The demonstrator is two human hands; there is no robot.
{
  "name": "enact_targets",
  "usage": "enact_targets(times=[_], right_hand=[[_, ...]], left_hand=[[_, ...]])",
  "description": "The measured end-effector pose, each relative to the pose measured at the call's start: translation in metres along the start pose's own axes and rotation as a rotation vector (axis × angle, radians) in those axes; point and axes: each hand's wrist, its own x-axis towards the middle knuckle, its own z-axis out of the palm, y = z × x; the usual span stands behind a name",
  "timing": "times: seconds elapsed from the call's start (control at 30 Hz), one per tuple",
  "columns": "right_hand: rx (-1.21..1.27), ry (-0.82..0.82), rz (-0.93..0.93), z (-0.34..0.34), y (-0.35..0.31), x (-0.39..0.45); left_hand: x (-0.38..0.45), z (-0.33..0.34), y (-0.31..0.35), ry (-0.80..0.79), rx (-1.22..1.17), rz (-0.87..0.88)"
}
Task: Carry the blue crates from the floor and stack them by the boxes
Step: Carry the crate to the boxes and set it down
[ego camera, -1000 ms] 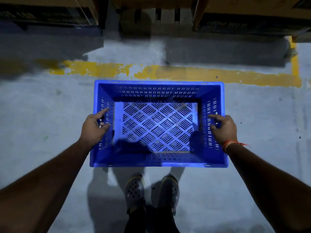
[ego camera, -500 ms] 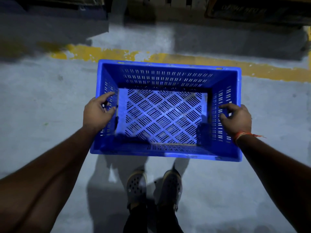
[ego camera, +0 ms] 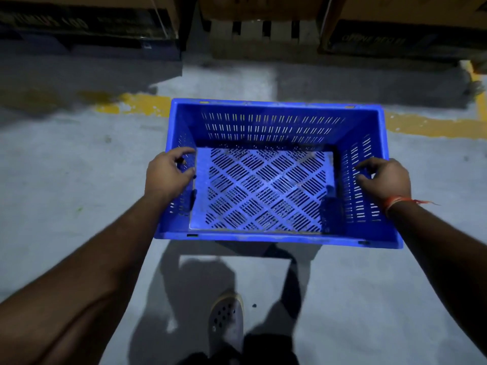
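An empty blue crate (ego camera: pixel 266 111) with slotted walls and a lattice floor hangs level in front of me, lifted off the grey floor. My left hand (ego camera: pixel 166 175) grips its left wall, fingers curled over the rim. On the opposite side my right hand (ego camera: pixel 384 179), with an orange thread at the wrist, holds the right wall. Cardboard boxes (ego camera: pixel 405 25) stand in a row along the far edge, beyond the crate.
A worn yellow line (ego camera: pixel 142 104) crosses the floor (ego camera: pixel 66 180) just past the crate. A wooden pallet (ego camera: pixel 253 30) sits between dark boxes (ego camera: pixel 87 22) at the back. One of my shoes (ego camera: pixel 225 320) is visible below the crate.
The crate has risen and come nearer in my hands. The boxes and pallet at the back show more, and only one shoe is under the crate now.
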Motion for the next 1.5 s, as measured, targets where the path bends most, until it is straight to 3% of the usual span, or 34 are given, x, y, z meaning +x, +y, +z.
enact_targets(times=[0.33,0.57,0.8,1.5], right_hand=[[-0.013,0.047,-0.03,0.003,0.0,0.004],[0.013,0.086,-0.065,-0.004,-0.003,-0.01],[0.129,0.007,-0.006,-0.015,-0.007,-0.031],[0.141,0.031,-0.012,-0.003,-0.007,-0.035]], left_hand=[[0.006,0.005,-0.001,0.017,0.098,0.014],[0.009,0.007,-0.011,0.056,0.032,0.051],[-0.003,0.005,-0.014,0.028,0.077,0.064],[0.003,0.001,-0.022,0.046,0.048,0.054]])
